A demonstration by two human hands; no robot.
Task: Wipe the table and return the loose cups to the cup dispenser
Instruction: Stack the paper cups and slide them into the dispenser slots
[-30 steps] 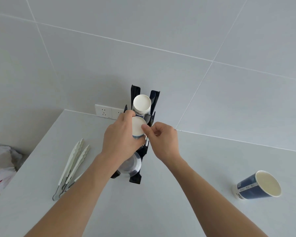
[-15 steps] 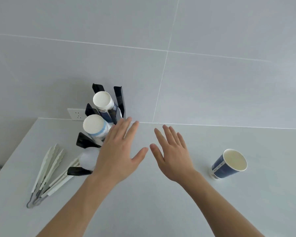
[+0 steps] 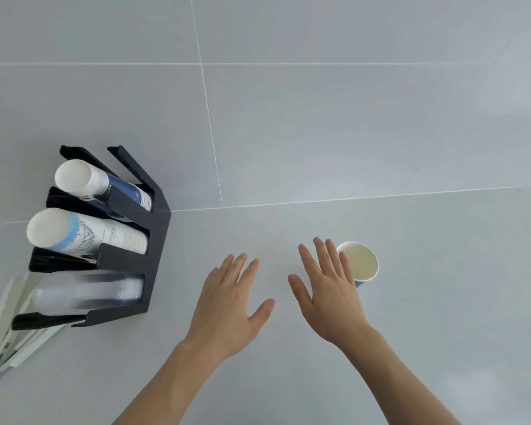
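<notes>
Black dispenser, blue-and-cream cup

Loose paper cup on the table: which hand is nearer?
Right. The right hand is open with its fingers overlapping the loose paper cup at its left edge; contact is unclear. The left hand is open, farther left, toward the cup dispenser.

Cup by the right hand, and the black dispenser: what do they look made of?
The loose cup looks like paper: matte cream inside, thin rolled rim, a sliver of blue outside. The cup dispenser looks like matte black plastic or coated metal; its flat, sharply bent panels with no gloss fit either. Its bottom slot seems to hold clear plastic cups, see-through and blurred.
</notes>
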